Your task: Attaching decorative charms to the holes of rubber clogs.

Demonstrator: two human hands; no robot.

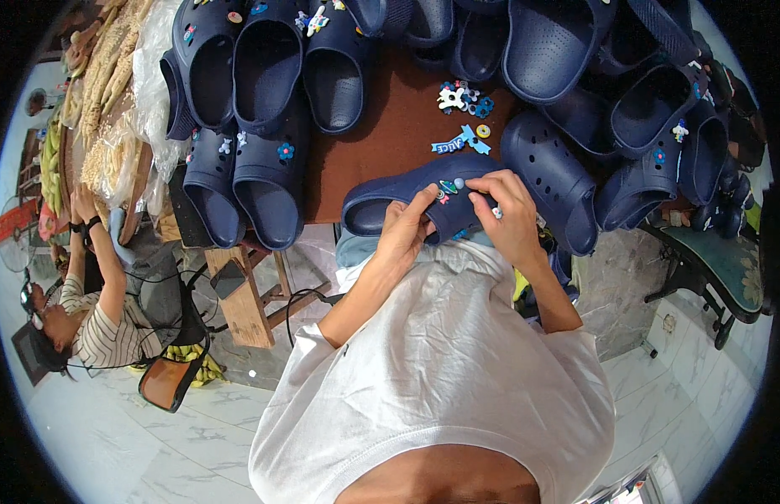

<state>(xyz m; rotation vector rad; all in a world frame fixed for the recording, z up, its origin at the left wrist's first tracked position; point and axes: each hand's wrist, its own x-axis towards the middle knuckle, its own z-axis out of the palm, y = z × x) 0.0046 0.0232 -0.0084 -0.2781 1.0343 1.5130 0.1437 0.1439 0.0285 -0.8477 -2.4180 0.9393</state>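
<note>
A navy blue clog [377, 197] lies on its side at the near table edge, its foot opening toward the left. My left hand [403, 228] is closed around its near side, thumb on the upper by the charms. Pressed into the upper are a green planet-like charm [448, 186], a round pale blue charm [459, 183] and a small pinkish one. My right hand [512, 210] is bent over the toe end, fingertips pinched together beside the blue charm. A small white charm [496, 213] shows by its fingers; whether it is held or fixed to the clog I cannot tell.
Loose charms [465, 99] and a light blue ribbon-shaped charm [461, 143] lie on the brown table [356, 155]. More navy clogs [268, 181] stand left, behind and right [549, 172]. A co-worker [96, 294] sits at far left beside a wooden stool [243, 307].
</note>
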